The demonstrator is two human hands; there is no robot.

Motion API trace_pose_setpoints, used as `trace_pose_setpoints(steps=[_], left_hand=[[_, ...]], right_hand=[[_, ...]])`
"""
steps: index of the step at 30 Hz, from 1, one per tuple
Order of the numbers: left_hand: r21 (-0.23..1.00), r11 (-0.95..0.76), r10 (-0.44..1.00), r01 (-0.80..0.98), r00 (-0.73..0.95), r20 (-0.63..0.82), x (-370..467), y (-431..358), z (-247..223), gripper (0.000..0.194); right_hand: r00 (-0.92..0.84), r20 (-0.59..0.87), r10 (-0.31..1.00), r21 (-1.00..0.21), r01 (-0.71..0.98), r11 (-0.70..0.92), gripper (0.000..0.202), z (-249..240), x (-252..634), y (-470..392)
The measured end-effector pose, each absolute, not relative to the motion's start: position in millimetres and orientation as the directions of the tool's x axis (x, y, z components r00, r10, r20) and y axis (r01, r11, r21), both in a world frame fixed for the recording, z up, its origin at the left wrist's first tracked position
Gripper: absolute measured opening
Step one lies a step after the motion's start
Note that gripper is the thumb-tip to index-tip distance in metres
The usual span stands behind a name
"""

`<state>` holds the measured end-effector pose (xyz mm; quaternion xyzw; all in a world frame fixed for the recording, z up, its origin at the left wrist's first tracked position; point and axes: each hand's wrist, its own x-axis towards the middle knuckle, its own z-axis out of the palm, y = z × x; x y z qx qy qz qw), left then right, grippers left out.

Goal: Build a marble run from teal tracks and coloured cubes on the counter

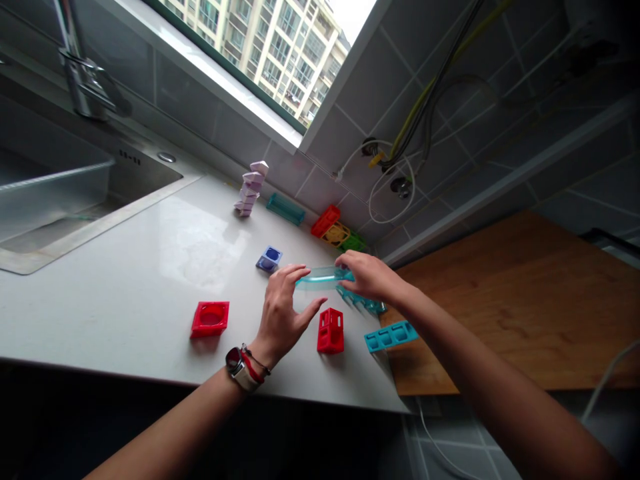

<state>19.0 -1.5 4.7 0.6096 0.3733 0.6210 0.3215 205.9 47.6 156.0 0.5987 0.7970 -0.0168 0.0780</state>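
My right hand [367,275] pinches the right end of a translucent teal plastic piece [323,278], which it holds above the white counter. My left hand [286,307] is open at the piece's left end, thumb spread away from the fingers; whether the fingertips touch it I cannot tell. Below, a red block with openings [331,331] stands upright. A red piece with a round opening [211,318] lies to the left, and a small blue piece [270,259] sits behind my left hand. Partly under my right hand is a clear teal piece [367,302]. A teal strip with openings [387,337] lies near my right forearm.
Against the wall stand a stack of pale purple pieces [251,189], a teal tray-like piece [285,209] and a red, yellow and green row [337,230]. A sink [150,177] with a faucet is left, a wooden board [500,300] right. Cables [425,100] hang on the wall.
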Motion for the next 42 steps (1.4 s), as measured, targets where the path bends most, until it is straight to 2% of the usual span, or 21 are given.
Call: trace_pose_setpoints(steps=[4, 8, 13, 19, 24, 27, 30, 34, 37, 39, 42], left_hand=[[0.843, -0.535, 0.843, 0.059, -0.024, 0.537, 21.5, -1.8, 2.1, 0.027], [0.878, -0.479, 0.861, 0.013, 0.204, 0.467, 27.0, -2.7, -5.8, 0.015], [0.863, -0.499, 0.79, 0.079, 0.449, 0.416, 30.9, -4.6, -13.7, 0.013], [0.826, -0.545, 0.728, 0.142, 0.57, 0.382, 33.6, -6.3, -19.1, 0.016], [0.796, -0.582, 0.684, 0.165, 0.629, 0.369, 35.4, -8.6, -22.0, 0.019], [0.786, -0.591, 0.673, 0.181, 0.647, 0.357, 35.4, -8.8, -24.0, 0.02], [0.782, -0.593, 0.67, 0.194, 0.657, 0.345, 34.7, -8.0, -26.5, 0.02], [0.778, -0.591, 0.682, 0.215, 0.647, 0.339, 34.2, -6.3, -30.3, 0.021], [0.772, -0.592, 0.695, 0.231, 0.631, 0.344, 35.8, -5.3, -34.2, 0.02], [0.766, -0.597, 0.698, 0.238, 0.626, 0.349, 37.7, -5.1, -36.9, 0.018], [0.758, -0.609, 0.686, 0.234, 0.635, 0.355, 40.0, -5.2, -40.2, 0.013]], right_hand=[[0.017, -0.095, 0.995, 0.003, 1.0, -0.017, 0.038, 133.8, 236.1, 89.6], [0.234, -0.156, 0.96, -0.085, 0.965, -0.249, 0.047, 97.0, 247.7, 112.7], [0.373, -0.193, 0.908, -0.083, 0.915, -0.394, 0.053, 66.6, 245.8, 119.5], [0.401, -0.238, 0.885, 0.02, 0.913, -0.408, 0.07, 60.9, 246.7, 114.4], [0.368, -0.253, 0.895, 0.09, 0.93, -0.357, 0.072, 64.2, 247.2, 107.0], [0.334, -0.212, 0.919, 0.111, 0.942, -0.317, 0.071, 72.2, 245.6, 101.8], [0.279, -0.11, 0.954, 0.121, 0.956, -0.266, 0.063, 84.5, 241.2, 86.3], [0.218, 0.061, 0.974, 0.128, 0.966, -0.224, 0.05, 91.0, 229.5, 36.3], [0.185, 0.067, 0.98, 0.109, 0.975, -0.191, 0.044, 79.0, 218.4, -12.9], [0.182, 0.057, 0.982, 0.084, 0.979, -0.186, 0.049, 66.1, 211.2, -40.2], [0.271, 0.059, 0.961, -0.002, 0.963, -0.271, 0.052, 48.5, 203.6, -62.9]])
